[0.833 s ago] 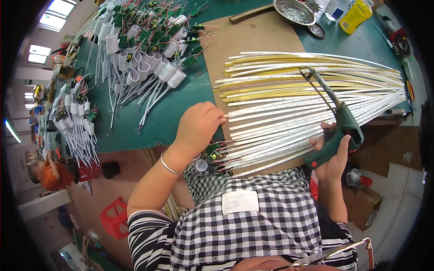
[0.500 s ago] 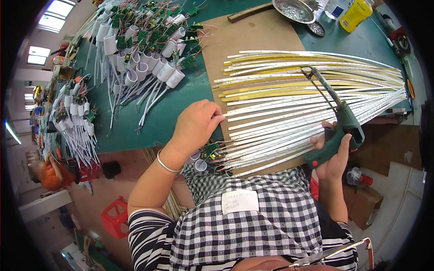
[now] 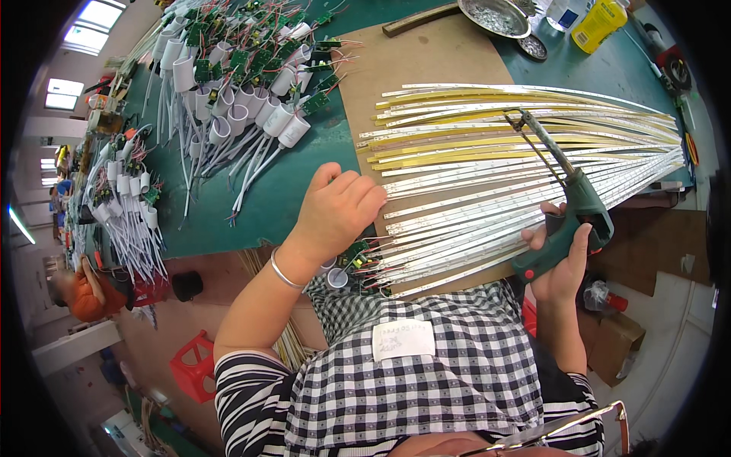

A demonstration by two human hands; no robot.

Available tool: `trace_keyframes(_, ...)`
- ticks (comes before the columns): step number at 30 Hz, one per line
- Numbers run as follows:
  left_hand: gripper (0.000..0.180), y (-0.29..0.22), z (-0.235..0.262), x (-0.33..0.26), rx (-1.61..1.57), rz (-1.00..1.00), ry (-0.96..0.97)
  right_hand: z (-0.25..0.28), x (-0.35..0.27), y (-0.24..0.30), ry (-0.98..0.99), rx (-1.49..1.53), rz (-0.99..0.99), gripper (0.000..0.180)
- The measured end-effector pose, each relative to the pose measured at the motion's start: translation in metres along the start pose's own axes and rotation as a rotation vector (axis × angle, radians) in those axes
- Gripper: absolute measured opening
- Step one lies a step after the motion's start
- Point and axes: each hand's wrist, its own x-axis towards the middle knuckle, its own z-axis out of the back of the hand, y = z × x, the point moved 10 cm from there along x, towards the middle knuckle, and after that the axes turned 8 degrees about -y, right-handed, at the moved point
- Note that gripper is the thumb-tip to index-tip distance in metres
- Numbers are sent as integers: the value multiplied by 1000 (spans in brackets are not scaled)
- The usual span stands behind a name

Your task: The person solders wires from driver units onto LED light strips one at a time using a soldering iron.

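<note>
My left hand [image 3: 337, 209] rests fingers-down on the near ends of several long white and yellow LED strips [image 3: 518, 164] fanned out across a brown board [image 3: 426, 61]. Small green circuit boards with wires and a white cap [image 3: 346, 263] lie just under that hand at the bench edge. My right hand [image 3: 561, 263] grips the green handle of a soldering gun [image 3: 567, 198]. Its thin metal tip reaches up over the strips.
A heap of white tube caps with green boards and white wires [image 3: 244, 84] covers the green bench to the left. More such pieces [image 3: 129, 206] lie further left. A metal dish [image 3: 493, 15] and a yellow bottle [image 3: 598, 21] stand at the back. A red stool [image 3: 194, 365] is on the floor.
My left hand has shifted slightly right along the strip ends. The soldering gun stays in my right hand, almost unmoved.
</note>
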Motion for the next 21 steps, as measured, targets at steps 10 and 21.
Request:
trace_keyframes(10, 17, -1, -2, 2, -8, -15, 16, -6, -2, 0, 30, 37, -25, 50)
trace_keyframes(21, 12, 19, 6, -39, -620, 358, 213, -78, 30, -54, 103, 240, -320, 53)
